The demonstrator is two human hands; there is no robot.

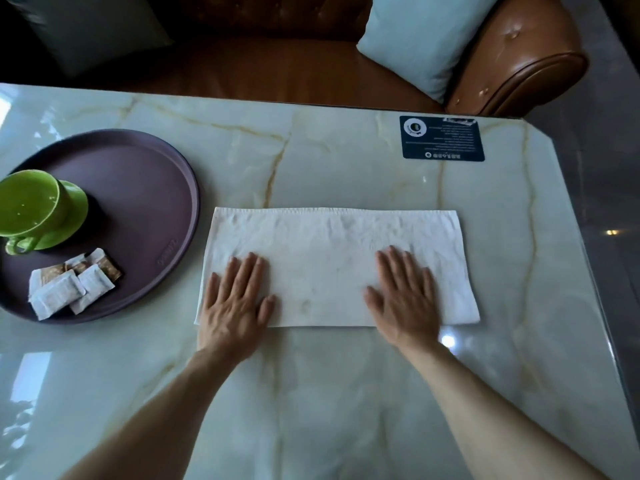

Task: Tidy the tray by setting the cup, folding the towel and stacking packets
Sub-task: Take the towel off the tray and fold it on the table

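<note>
Both hands point(235, 299) point(403, 299) flat on towel point(332, 258), tray point(166, 209) left, perhaps sticker point(442, 138) beyond

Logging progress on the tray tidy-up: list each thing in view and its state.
towel: flat on table, pressed by both hands
left hand: open, palm down
right hand: open, palm down
cup: upright on saucer
packets: loose overlapping pile on tray
tray: on table

Both hands flat on towel point(332, 261), palms down: left hand point(235, 306) near its left end, right hand point(403, 299) right of centre. Towel on table point(311, 150). Tray point(152, 188) left: green cup point(29, 206), packets point(72, 285) in loose pile.
</note>
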